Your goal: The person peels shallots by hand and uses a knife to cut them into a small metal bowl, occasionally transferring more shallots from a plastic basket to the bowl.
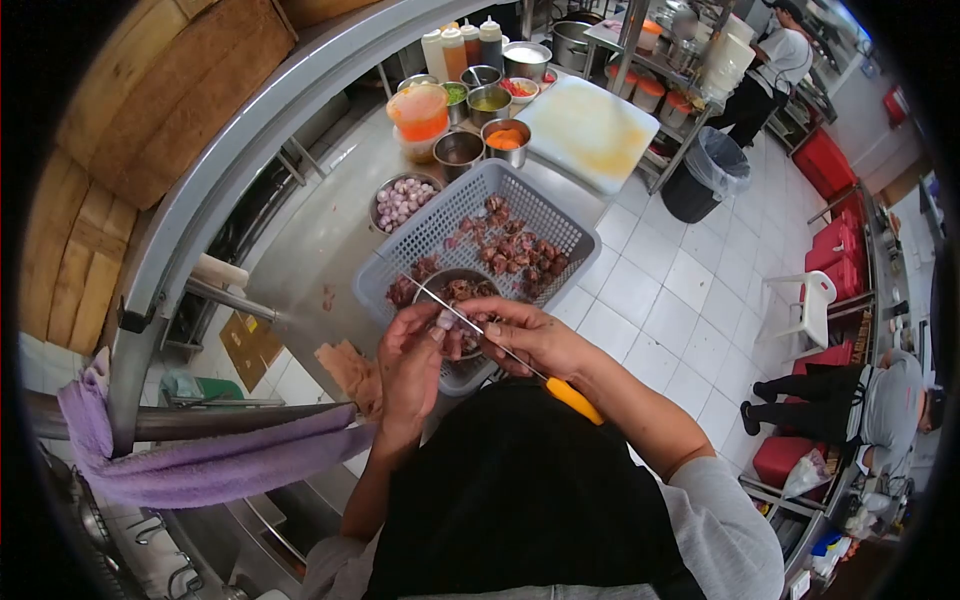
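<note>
Clock: directions run outward from the hands, with 12 at the top of the view.
Left hand (412, 345): raised palm inward, fingers curled, thumb and fingertips pinched close on a small pale-purple bulb (446, 319); its forearm climbs steeply from 7 o'clock.
Right hand (532, 337): bent toward the left one, fingers closed on the knife's blade just ahead of the handle; its forearm slants in from 4 o'clock.
Knife (573, 400): yellow handle beneath the right wrist toward 4 o'clock, thin blade crossing by the bulb, tip toward 10 o'clock.
Bulb: held between the hands, above the metal bowl (459, 268), whose contents they partly hide.
Basket (460, 202): grey, perforated, around the metal bowl and reaching toward 1 o'clock, with dark reddish-brown pieces (515, 250) scattered inside.
Counter (305, 245): metal; at 11 o'clock, just beside the basket, stands a bowl of purple-white bulbs (404, 203).
Cutting board (585, 130): white, yellow-stained, at 1 o'clock past the basket.
Towel (215, 445): purple, draped over a rail at 8 o'clock.
</note>
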